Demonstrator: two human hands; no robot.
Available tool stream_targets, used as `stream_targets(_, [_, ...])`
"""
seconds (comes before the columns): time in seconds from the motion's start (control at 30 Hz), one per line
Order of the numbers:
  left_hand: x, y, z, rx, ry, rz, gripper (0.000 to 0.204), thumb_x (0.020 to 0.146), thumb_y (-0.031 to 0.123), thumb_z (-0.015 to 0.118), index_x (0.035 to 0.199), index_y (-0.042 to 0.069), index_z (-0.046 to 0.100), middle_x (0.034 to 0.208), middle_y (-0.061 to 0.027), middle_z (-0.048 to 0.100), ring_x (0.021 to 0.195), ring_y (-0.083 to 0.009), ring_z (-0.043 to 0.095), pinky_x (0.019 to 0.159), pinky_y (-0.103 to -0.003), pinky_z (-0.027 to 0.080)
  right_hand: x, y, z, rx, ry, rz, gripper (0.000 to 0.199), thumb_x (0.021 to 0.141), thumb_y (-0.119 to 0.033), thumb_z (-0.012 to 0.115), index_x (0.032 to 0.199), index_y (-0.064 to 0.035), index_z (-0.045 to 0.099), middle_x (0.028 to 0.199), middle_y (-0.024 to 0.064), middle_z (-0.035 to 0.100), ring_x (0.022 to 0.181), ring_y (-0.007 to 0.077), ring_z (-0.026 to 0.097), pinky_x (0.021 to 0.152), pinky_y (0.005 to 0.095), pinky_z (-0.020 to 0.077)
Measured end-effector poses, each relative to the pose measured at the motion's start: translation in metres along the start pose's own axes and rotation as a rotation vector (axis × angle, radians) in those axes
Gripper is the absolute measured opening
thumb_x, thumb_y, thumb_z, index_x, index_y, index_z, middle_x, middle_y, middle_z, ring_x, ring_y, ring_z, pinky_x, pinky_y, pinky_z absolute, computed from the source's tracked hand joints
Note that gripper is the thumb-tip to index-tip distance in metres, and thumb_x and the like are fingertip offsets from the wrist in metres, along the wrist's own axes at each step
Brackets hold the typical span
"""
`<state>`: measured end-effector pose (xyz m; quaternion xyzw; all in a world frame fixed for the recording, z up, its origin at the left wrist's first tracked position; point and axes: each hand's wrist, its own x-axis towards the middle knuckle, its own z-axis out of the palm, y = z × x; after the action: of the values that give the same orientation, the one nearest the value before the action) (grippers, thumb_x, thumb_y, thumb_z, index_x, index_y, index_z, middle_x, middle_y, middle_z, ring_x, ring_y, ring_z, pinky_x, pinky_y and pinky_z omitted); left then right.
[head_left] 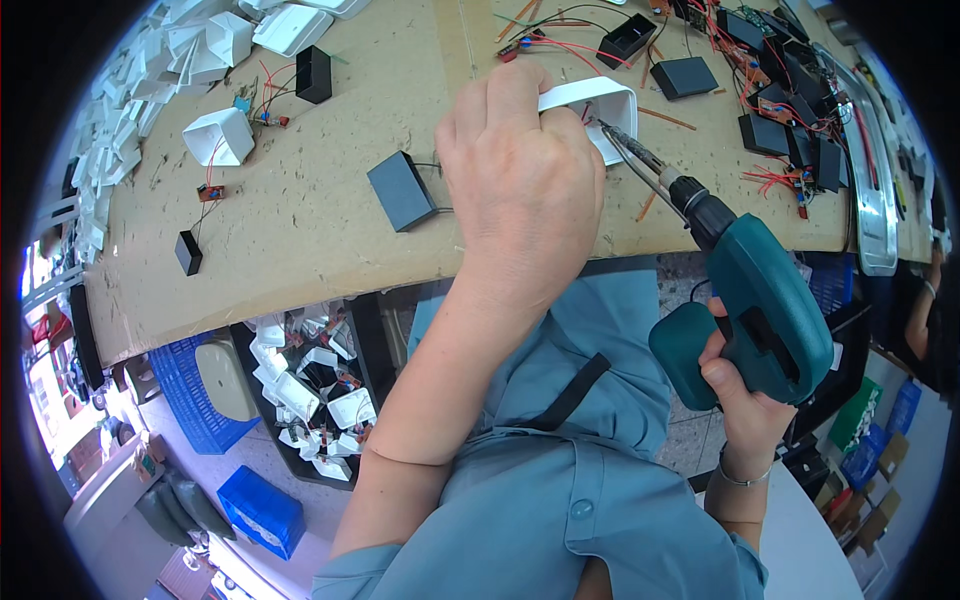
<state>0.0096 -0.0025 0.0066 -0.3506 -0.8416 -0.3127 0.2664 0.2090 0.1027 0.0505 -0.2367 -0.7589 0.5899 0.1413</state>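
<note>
The white plastic housing (622, 112) is held above the bench (310, 225), in the left hand (522, 160), its open side toward the right hand (738, 385). Its walls look smooth and glossy, the corners rounded; a small reddish part shows inside. The right hand wraps the handle of a teal pistol-grip tool (770, 300), probably a soldering gun, its metal tip in the opening; contact cannot be told. The step seems to be working a joint inside, and the next move calls for a steady housing and precise tip placement. Just left of the left wrist lies a black box (402, 192); farther left, another white housing (220, 138).
</note>
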Motion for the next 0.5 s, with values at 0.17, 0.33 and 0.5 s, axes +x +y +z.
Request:
stream_targets(0.17, [-0.0008,-0.0005,0.0010,-0.005,-0.008,-0.008,0.005,0.061,0.003,0.058,0.060,-0.002,0.055,0.094,-0.0119,0.052,0.086,-0.0279,0.048,0.072,-0.039,0.036,-0.0064,-0.0015,0.0003,0.090,0.005,0.044,0.060,0.072,-0.012,0.071,0.121,0.0059,0.042,0.106,0.0190,0.056,0.071,0.0151,0.055,0.061,0.0248,0.0462])
stream_targets(0.33, [0.0004,-0.0025,-0.0021,0.012,-0.018,-0.005,0.005,0.062,0.003,0.057,0.061,-0.002,0.055,0.095,-0.0121,0.052,0.086,-0.0279,0.049,0.073,-0.039,0.036,-0.0084,0.0032,-0.0023,0.097,0.051,-0.075,0.066,0.071,-0.017,0.073,0.123,0.0064,0.040,0.108,0.0215,0.055,0.069,0.0154,0.056,0.060,0.0251,0.0464])
stream_targets(0.5, [0.0023,-0.0016,-0.0053,-0.004,-0.032,0.033,0.007,0.063,0.004,0.060,0.062,-0.001,0.056,0.096,-0.0117,0.052,0.090,-0.0281,0.048,0.076,-0.043,0.034,-0.0088,0.0049,-0.0064,0.132,0.113,-0.121,0.072,0.070,-0.024,0.074,0.124,0.0064,0.038,0.110,0.0231,0.054,0.068,0.0153,0.057,0.059,0.0251,0.0464])
